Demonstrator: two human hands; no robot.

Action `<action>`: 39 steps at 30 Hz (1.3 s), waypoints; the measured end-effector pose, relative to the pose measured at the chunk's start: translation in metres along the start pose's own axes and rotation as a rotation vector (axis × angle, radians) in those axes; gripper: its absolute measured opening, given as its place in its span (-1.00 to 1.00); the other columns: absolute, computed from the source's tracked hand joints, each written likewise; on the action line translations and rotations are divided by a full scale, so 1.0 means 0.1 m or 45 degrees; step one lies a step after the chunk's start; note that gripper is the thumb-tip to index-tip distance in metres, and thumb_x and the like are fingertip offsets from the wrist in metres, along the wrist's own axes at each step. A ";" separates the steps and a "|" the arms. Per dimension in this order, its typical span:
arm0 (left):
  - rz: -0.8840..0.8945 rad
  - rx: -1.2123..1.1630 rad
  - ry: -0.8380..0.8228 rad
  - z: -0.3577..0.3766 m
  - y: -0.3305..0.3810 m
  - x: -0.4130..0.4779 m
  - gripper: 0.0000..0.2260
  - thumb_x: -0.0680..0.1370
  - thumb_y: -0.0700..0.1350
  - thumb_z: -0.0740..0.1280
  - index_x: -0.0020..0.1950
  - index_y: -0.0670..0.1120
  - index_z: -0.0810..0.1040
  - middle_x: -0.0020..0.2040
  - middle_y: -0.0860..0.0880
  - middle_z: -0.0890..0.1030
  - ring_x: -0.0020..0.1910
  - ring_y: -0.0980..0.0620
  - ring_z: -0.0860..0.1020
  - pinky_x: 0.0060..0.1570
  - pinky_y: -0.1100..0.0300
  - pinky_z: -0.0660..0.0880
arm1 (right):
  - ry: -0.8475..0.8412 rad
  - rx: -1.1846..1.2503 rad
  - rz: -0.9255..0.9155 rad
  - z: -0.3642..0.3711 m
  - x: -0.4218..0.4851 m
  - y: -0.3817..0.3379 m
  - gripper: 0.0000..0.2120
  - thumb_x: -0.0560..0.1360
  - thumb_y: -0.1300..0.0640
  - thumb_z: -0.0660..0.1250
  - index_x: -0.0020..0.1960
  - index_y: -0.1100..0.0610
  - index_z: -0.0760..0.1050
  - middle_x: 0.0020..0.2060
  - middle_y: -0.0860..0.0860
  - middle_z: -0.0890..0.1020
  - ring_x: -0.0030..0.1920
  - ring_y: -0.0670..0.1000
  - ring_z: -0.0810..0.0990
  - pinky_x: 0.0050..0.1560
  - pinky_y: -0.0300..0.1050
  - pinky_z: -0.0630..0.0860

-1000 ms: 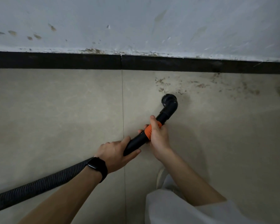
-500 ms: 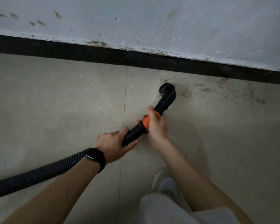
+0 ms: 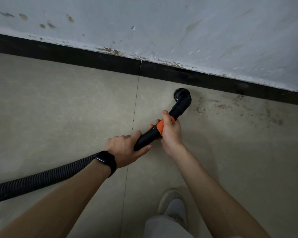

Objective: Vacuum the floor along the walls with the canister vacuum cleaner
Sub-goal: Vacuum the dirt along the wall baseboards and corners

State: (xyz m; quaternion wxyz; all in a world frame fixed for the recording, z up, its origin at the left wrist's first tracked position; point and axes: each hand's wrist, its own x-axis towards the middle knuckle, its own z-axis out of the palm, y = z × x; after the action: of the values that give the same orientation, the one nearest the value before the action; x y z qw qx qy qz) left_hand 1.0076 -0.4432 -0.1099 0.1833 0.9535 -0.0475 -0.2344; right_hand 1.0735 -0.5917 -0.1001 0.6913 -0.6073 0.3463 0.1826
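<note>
Two hands are holding the vacuum's black tube (image 3: 147, 137). The left hand (image 3: 126, 149) is curling round its lower end, near where the ribbed hose (image 3: 41, 179) is trailing off to the left. The right hand (image 3: 170, 133) is gripping the orange collar (image 3: 159, 127) further up. The round brush head (image 3: 181, 94) is sitting on the floor (image 3: 58, 109), just beside the black skirting board (image 3: 93, 57). Dark specks of dirt (image 3: 222, 105) are lying along the skirting to the right of the brush, so that stretch is probably waiting its turn. The floor to the left is looking cleaner, perhaps already covered. The canister is out of view.
</note>
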 end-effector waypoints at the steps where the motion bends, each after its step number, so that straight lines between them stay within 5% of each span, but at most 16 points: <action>1: -0.003 -0.010 0.003 -0.01 0.00 0.02 -0.61 0.53 0.42 0.03 -0.01 0.11 0.21 -0.35 0.11 0.41 -0.35 0.01 0.47 -0.32 0.16 0.37 | 0.002 -0.005 -0.001 0.01 0.01 -0.02 -0.68 0.66 -0.04 0.31 0.26 0.16 0.37 -0.34 -0.01 0.58 -0.31 0.06 0.68 -0.15 -0.02 0.62; 14: -0.108 -0.163 0.060 -0.14 -0.13 0.11 -0.60 0.52 0.42 0.07 -0.01 0.10 0.28 -0.35 0.08 0.49 -0.39 0.06 0.48 -0.37 0.17 0.40 | -0.011 -0.133 -0.014 0.34 0.13 -0.18 -0.62 0.66 -0.07 0.30 0.28 0.20 0.36 -0.32 0.00 0.57 -0.37 0.01 0.69 0.04 0.16 0.70; 20: -0.181 -0.221 0.052 -0.24 -0.38 -0.01 -0.62 0.53 0.40 0.10 -0.02 0.09 0.30 -0.35 0.02 0.52 -0.38 0.04 0.51 -0.41 0.18 0.36 | -0.072 -0.136 0.021 0.63 0.04 -0.14 -0.58 0.66 -0.04 0.30 0.33 0.23 0.31 -0.25 0.05 0.56 -0.42 0.01 0.67 -0.07 0.10 0.70; 25: -0.218 -0.217 0.051 -0.30 -0.56 -0.12 -0.66 0.53 0.37 0.14 -0.03 0.10 0.31 -0.35 0.00 0.53 -0.39 0.03 0.51 -0.42 0.17 0.35 | -0.233 -0.103 0.127 0.75 -0.05 -0.13 -0.53 0.66 -0.05 0.32 0.39 0.20 0.26 -0.12 0.14 0.59 -0.20 0.11 0.71 -0.26 -0.02 0.70; 31: -0.073 -0.138 -0.087 -0.17 -0.44 -0.25 -0.66 0.51 0.41 0.09 -0.05 0.15 0.26 -0.34 0.06 0.53 -0.36 0.06 0.53 -0.37 0.17 0.41 | -0.081 -0.031 0.159 0.41 -0.26 0.08 -0.57 0.66 -0.08 0.32 0.33 0.20 0.32 -0.14 0.09 0.60 -0.31 0.02 0.73 -0.01 0.08 0.71; 35: 0.111 -0.038 -0.192 -0.02 -0.18 -0.34 -0.64 0.51 0.43 0.07 -0.03 0.16 0.24 -0.29 0.09 0.51 -0.28 -0.02 0.55 -0.28 0.15 0.42 | 0.056 0.079 0.117 -0.05 -0.44 0.28 -0.69 0.66 -0.02 0.33 0.17 0.22 0.40 -0.22 0.10 0.61 -0.31 0.08 0.72 -0.05 0.08 0.71; 39: 0.232 0.033 -0.248 0.11 0.06 -0.38 -0.64 0.52 0.43 0.06 0.00 0.15 0.24 -0.14 0.06 0.60 -0.17 -0.04 0.60 -0.25 0.16 0.38 | 0.126 0.141 0.107 -0.40 -0.55 0.40 -0.60 0.66 -0.04 0.32 0.27 0.27 0.39 -0.21 0.11 0.61 -0.25 0.11 0.72 0.03 0.19 0.69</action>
State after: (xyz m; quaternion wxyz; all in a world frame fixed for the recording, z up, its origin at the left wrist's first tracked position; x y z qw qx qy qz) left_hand 0.9687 -0.4459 -0.1005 0.1860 0.9203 -0.1546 -0.3076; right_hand 0.9987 -0.6135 -0.0910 0.6977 -0.5612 0.4148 0.1620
